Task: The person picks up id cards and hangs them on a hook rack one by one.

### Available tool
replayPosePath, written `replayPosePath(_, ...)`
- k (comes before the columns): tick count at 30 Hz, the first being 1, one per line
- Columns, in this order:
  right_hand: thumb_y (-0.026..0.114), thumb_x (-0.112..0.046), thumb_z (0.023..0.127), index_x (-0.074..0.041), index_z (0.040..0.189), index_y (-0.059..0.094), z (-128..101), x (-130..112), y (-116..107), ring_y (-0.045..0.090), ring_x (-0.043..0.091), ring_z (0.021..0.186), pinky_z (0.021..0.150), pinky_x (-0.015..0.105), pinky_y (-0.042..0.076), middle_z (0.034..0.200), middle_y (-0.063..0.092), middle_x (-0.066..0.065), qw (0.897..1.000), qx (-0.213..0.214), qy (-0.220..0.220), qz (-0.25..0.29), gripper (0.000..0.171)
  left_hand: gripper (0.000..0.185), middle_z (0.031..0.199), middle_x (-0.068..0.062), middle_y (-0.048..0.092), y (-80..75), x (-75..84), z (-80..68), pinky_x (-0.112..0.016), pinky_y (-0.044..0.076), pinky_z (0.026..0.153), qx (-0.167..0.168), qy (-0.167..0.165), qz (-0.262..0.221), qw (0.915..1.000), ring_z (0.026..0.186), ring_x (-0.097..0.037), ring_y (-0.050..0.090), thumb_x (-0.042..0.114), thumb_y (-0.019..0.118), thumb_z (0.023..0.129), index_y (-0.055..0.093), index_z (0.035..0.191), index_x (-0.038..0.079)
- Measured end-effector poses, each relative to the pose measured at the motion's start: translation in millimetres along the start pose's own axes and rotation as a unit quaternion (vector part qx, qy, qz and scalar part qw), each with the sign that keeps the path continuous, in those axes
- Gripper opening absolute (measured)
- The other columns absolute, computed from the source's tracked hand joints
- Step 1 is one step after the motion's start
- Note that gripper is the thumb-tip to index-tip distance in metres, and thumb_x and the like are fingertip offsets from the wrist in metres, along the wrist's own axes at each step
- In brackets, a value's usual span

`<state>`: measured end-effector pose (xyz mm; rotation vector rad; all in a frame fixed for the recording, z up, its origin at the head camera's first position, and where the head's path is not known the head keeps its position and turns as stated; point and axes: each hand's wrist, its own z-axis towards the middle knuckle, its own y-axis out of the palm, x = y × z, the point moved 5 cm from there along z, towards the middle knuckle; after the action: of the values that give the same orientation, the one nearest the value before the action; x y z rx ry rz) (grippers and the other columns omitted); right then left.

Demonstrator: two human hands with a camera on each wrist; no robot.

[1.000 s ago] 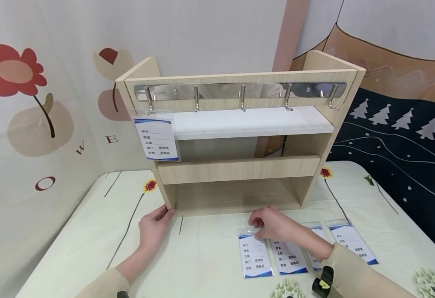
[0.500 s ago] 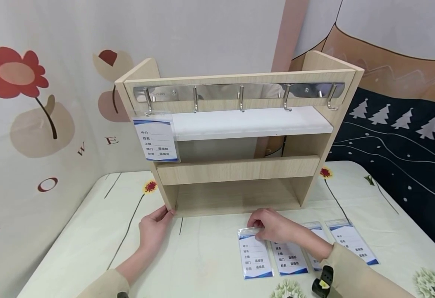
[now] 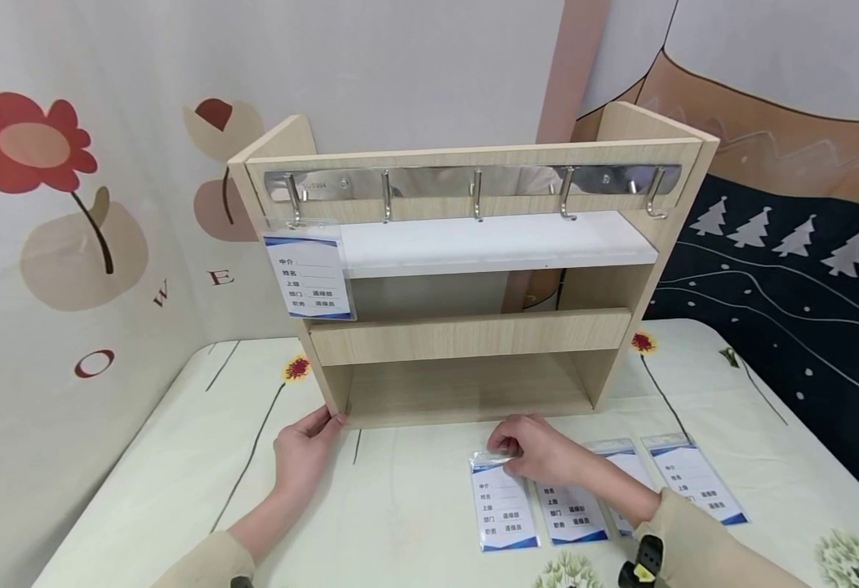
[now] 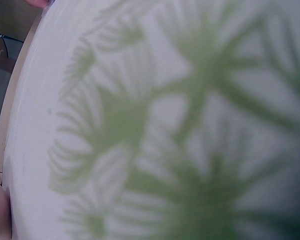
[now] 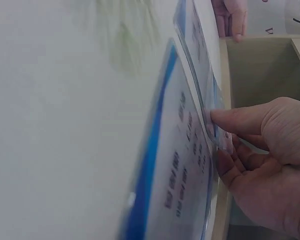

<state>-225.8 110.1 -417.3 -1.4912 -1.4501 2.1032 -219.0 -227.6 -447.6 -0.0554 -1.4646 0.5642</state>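
Four clear badge sleeves with blue-edged cards lie in a row on the table in front of a wooden shelf unit (image 3: pixel 466 335). My right hand (image 3: pixel 512 457) pinches the top edge of the leftmost badge (image 3: pixel 501 506). In the right wrist view the thumb and fingers (image 5: pixel 240 122) hold that badge (image 5: pixel 210 120) by its upper rim, which is lifted a little. My left hand (image 3: pixel 315 433) rests with straight fingers against the shelf's lower left corner. One more badge (image 3: pixel 309 273) hangs from the leftmost hook of the metal hook rail (image 3: pixel 474 181).
The other badges (image 3: pixel 572 513) (image 3: pixel 694 478) lie to the right of the held one, partly under my right forearm. The table (image 3: pixel 415 506) has a pale cloth with a flower print, which fills the blurred left wrist view. Patterned wall hangings stand close behind and beside the shelf.
The right hand's fingers have shifted slightly on the badge's top edge. The left hand has stayed at the shelf corner.
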Motion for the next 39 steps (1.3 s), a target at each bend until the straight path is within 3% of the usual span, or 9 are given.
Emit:
replayPosePath(7,0.071,0.012,0.085,-0.005,0.109,0.073,-4.9,-0.6,1.4,0.055,0.012,0.086,0.075,0.027,0.051,0.094,0.062,-0.005,0.999,0.042,-0.003,0.013,0.029,0.036,0.125,-0.022,0.067,0.3,0.9,0.4,-0.004,0.048,0.076,0.001,0.008,-0.005,1.0000,0.116,-0.030,0.065,0.008,0.069,0.098,0.065,0.131,-0.006)
replayPosePath(16,0.069,0.010,0.089,-0.004,0.113,0.073,-7.3,-6.1,-6.7,0.057,0.013,0.087,0.076,0.026,0.054,0.102,0.066,0.000,0.994,0.108,0.004,0.034,0.028,0.033,0.122,-0.022,0.068,-0.2,1.1,0.1,-0.006,0.050,0.076,0.005,0.013,-0.011,0.9998,0.103,-0.010,0.067,0.008,0.070,0.098,0.067,0.128,-0.006)
replayPosePath(26,0.071,0.009,0.088,-0.008,0.101,0.076,-7.1,-10.0,-11.0,0.061,0.013,0.086,0.076,0.026,0.056,0.097,0.067,-0.004,0.986,0.150,0.003,0.072,0.022,0.034,0.124,-0.022,0.068,0.1,0.5,0.0,-0.005,0.049,0.076,0.000,0.010,-0.011,0.9999,0.112,-0.026,0.066,0.008,0.069,0.099,0.067,0.129,-0.006)
replayPosePath(39,0.065,0.015,0.089,0.000,0.112,0.074,-8.6,-21.3,-13.1,0.064,0.016,0.093,0.077,0.024,0.058,0.110,0.066,0.004,0.976,0.172,-0.058,0.120,0.029,0.033,0.124,-0.021,0.068,-0.1,0.2,-0.4,-0.005,0.049,0.076,0.002,0.012,-0.010,0.9999,0.113,-0.027,0.066,0.009,0.069,0.099,0.067,0.129,-0.005)
